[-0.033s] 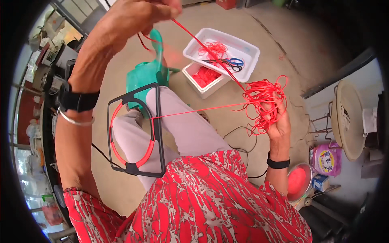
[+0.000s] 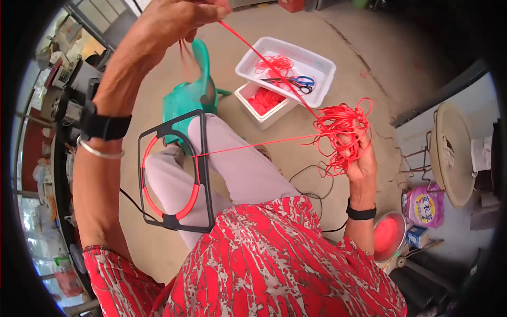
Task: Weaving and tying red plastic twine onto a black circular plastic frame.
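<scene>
My left hand [image 2: 185, 18], raised at the top edge, is closed in a pinch on a red cord [image 2: 248, 45]. That cord runs taut down to a tangled red cord bundle [image 2: 338, 127], which my right hand [image 2: 362, 156] grips with curled fingers. From the bundle a second strand crosses left to a black frame [image 2: 208, 195], rectangular outside with a round opening. Red covers parts of the ring around that opening. The frame stands tilted against my legs, and neither hand touches it. A loose strand hangs blurred below my left wrist.
Ahead on the floor, a white tray [image 2: 327, 68] with red cord and blue-handled scissors [image 2: 303, 82] overlaps a white box [image 2: 266, 119] of red cord. A green plastic chair [image 2: 179, 103] stands left of them. At right are a metal bowl [image 2: 400, 248] and a purple bag [image 2: 425, 206].
The loose strand below my left wrist has swung and hangs more steeply. My left hand has shifted slightly left. My right hand keeps its grip; the whole view has slid a little.
</scene>
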`<state>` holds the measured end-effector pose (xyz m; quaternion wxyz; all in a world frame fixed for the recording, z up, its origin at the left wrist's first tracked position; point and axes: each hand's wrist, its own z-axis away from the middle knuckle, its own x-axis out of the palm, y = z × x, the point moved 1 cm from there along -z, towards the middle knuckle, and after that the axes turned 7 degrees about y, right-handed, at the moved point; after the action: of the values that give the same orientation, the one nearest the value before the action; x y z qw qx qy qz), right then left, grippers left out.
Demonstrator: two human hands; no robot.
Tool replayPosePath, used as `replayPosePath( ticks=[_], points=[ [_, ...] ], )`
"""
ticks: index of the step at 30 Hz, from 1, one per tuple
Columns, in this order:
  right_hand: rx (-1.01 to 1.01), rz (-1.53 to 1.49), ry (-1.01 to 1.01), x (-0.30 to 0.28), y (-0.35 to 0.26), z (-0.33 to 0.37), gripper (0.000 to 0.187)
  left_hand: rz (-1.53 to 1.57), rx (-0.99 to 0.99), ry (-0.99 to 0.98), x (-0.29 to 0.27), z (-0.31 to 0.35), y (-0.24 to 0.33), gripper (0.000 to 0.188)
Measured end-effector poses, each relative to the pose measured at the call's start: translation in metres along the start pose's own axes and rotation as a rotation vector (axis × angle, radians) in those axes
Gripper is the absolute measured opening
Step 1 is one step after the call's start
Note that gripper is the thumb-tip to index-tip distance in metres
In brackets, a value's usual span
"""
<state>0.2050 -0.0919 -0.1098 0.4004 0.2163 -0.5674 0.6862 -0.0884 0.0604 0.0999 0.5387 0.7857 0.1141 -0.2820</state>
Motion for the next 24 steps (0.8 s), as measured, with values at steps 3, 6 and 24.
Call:
replayPosePath(
  ticks=[3,6,24],
  points=[
    [-0.036,0.03,0.023,0.002,0.005,0.002,0.032,-0.12,0.193,0.007,0.023,-0.022,-0.063,0.019],
    [0.001,-0.014,0.051,0.001,0.003,0.003,0.032,-0.44,0.361,0.076,0.079,0.001,-0.103,0.025],
    [-0.173,-0.027,-0.05,0.002,0.01,0.014,0.042,0.594,-0.599,-0.471,0.205,0.076,-0.025,0.011]
  ],
)
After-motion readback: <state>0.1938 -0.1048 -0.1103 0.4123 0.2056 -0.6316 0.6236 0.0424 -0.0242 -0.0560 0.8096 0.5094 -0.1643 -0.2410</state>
